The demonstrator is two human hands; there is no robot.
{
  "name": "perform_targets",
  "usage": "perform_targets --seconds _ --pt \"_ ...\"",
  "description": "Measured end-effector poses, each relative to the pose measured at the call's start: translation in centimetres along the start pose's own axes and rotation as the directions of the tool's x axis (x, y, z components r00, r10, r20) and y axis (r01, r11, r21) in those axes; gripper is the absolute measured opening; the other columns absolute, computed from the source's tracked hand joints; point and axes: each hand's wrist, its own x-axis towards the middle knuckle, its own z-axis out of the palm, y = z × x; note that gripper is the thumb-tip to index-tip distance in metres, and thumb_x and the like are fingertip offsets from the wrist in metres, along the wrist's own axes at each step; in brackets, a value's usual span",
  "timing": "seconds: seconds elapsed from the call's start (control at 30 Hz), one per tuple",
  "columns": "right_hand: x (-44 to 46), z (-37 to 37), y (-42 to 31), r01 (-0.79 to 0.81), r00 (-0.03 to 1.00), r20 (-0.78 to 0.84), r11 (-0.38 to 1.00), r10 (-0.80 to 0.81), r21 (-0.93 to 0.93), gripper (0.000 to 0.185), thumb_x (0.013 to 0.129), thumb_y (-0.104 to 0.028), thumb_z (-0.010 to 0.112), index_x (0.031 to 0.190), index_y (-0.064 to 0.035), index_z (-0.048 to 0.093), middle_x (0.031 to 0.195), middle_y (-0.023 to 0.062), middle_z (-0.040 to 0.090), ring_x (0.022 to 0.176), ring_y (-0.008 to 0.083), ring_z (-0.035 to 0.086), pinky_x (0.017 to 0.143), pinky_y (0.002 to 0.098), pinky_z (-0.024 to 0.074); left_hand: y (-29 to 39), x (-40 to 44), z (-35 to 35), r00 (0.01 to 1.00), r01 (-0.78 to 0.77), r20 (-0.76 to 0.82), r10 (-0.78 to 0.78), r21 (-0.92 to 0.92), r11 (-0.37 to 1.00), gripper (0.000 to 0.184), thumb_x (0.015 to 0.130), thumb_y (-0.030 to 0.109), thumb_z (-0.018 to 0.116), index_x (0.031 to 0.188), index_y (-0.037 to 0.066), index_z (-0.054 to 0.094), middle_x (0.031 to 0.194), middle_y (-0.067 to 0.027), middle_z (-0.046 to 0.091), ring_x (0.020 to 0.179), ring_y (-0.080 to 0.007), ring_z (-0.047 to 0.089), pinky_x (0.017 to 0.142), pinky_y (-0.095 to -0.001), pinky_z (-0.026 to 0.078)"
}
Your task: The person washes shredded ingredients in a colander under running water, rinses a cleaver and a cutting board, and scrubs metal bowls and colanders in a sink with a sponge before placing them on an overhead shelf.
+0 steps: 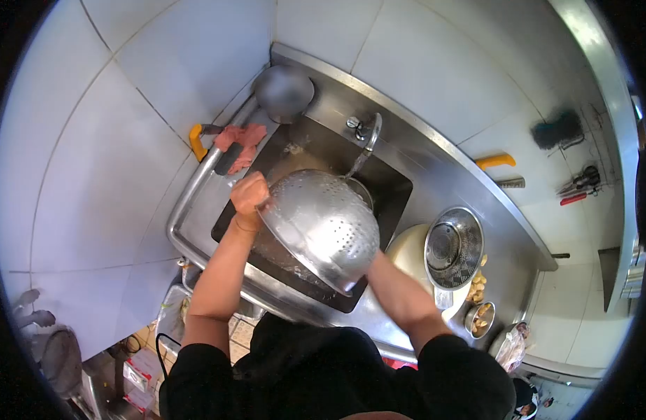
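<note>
A large metal colander (321, 227) is tilted over the sink (400, 183), its perforated outer side facing up toward me. My left hand (249, 194) is closed around its upper left rim. My right forearm (405, 297) reaches to the colander's lower right side, and the colander hides that hand and its fingers. Water runs from the faucet (374, 133) just beyond the colander. Behind it, part of a round metal vessel (360, 190) shows in the sink. Wet bits of debris lie on the sink bottom.
A dark round bowl (284, 93) stands at the far left corner. A pink cloth (242, 145) and a yellow-handled tool (197, 142) lie on the left edge. To the right are a strainer (454, 248), a white cutting board (408, 246) and a small bowl of ginger-like pieces (480, 320).
</note>
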Motion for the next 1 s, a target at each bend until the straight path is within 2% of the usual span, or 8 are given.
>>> perform_targets --seconds 0.17,0.3,0.5,0.57,0.77,0.83,0.93,1.0 --pt "-3.1 2.9 -1.4 0.164 0.978 -0.031 0.845 -0.208 -0.509 0.033 0.104 -0.029 0.048 0.129 -0.0130 0.063 0.142 0.0092 0.053 0.127 0.0247 0.053 0.109 0.0403 0.0408 -0.5 -4.7 -0.7 0.978 0.055 0.198 -0.057 0.015 0.998 0.036 0.069 0.022 0.070 0.062 0.008 0.038 0.060 -0.0084 0.034 0.049 -0.0284 0.044 0.045 -0.0391 0.034" --pt "-4.6 9.7 -1.2 0.382 0.828 0.532 -0.516 -0.178 -0.767 0.032 0.102 -0.030 0.053 0.125 -0.0099 0.064 0.139 0.0121 0.056 0.126 0.0293 0.054 0.106 0.0404 0.0414 2.8 -5.3 2.7 0.908 0.073 0.404 -0.110 0.105 0.992 0.028 0.061 0.021 0.069 0.067 0.009 0.044 0.067 -0.0093 0.045 0.060 -0.0274 0.054 0.053 -0.0410 0.044" --pt "3.5 2.8 -5.4 0.193 0.971 0.211 0.155 0.111 -0.969 0.031 0.100 -0.031 0.057 0.121 -0.0102 0.065 0.111 0.0081 0.070 0.102 0.0226 0.066 0.091 0.0371 0.0519 4.6 -2.0 1.9 0.896 0.076 0.439 -0.075 0.016 0.997 0.028 0.063 0.012 0.070 0.065 0.008 0.042 0.067 -0.0106 0.046 0.060 -0.0296 0.055 0.052 -0.0403 0.043" --pt "3.0 0.5 -4.2 -0.384 0.923 -0.138 0.845 0.358 -0.373 0.032 0.100 -0.031 0.058 0.125 -0.0124 0.066 0.114 0.0061 0.070 0.105 0.0198 0.066 0.096 0.0363 0.0511 3.6 -2.8 2.2 0.917 0.171 0.356 -0.180 0.057 0.984 0.027 0.063 0.010 0.069 0.065 0.006 0.042 0.066 -0.0121 0.046 0.060 -0.0319 0.055 0.053 -0.0414 0.042" --pt "0.6 -7.5 3.6 0.008 0.994 -0.106 0.985 0.010 0.171 0.048 0.102 -0.042 0.047 0.139 -0.0123 0.052 0.138 0.0083 0.057 0.123 0.0245 0.057 0.103 0.0458 0.0481 0.8 -8.3 3.3 0.754 0.636 -0.065 -0.654 0.318 0.703 0.018 0.075 0.009 0.065 0.069 0.002 0.049 0.065 -0.0152 0.050 0.061 -0.0369 0.054 0.056 -0.0435 0.042" --pt "0.6 -7.6 3.4 0.186 0.814 -0.564 0.982 -0.143 0.020 0.040 0.103 -0.037 0.042 0.130 -0.0106 0.057 0.127 0.0119 0.063 0.112 0.0261 0.063 0.093 0.0451 0.0538 0.3 -10.7 3.8 0.674 0.734 -0.194 -0.713 0.293 0.613 0.025 0.091 0.020 0.068 0.075 0.002 0.061 0.067 -0.0122 0.057 0.060 -0.0306 0.057 0.057 -0.0411 0.043" --pt "-0.3 -9.8 -0.6 0.395 0.602 -0.493 0.770 -0.629 -0.501 0.033 0.101 -0.027 0.037 0.116 -0.0070 0.059 0.105 0.0108 0.066 0.095 0.0250 0.065 0.083 0.0417 0.0554 0.1 -14.7 3.9 0.135 0.988 -0.143 -0.981 0.091 0.122 0.030 0.096 0.027 0.066 0.080 0.001 0.066 0.067 -0.0039 0.059 0.061 -0.0152 0.053 0.058 -0.0352 0.042" --pt "0.1 -9.4 -2.7 0.406 0.572 -0.366 0.640 -0.734 -0.652 0.031 0.101 -0.025 0.037 0.113 -0.0062 0.058 0.099 0.0100 0.065 0.091 0.0242 0.065 0.081 0.0414 0.0555 -0.6 -17.4 5.1 0.104 0.995 -0.130 -0.986 0.005 0.105 0.029 0.097 0.025 0.066 0.081 0.001 0.066 0.068 -0.0015 0.059 0.062 -0.0115 0.050 0.058 -0.0330 0.041"
